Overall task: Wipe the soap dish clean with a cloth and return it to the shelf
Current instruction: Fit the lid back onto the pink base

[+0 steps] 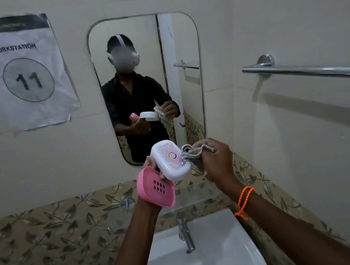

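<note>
My left hand [152,169] holds both parts of the soap dish in the air above the sink: the pink slotted tray [155,188] lies tilted in the palm, and the white patterned lid [170,160] sits between the fingers above it. My right hand [217,160] grips a bunched beige cloth [191,151] whose end touches the lid's right edge. The glass shelf [192,195] runs along the wall just below the hands.
A white sink [226,246] with a chrome tap [185,234] lies below. A mirror [147,68] hangs on the wall ahead, a paper sign [19,71] to its left. A chrome towel rail [309,70] juts from the right wall.
</note>
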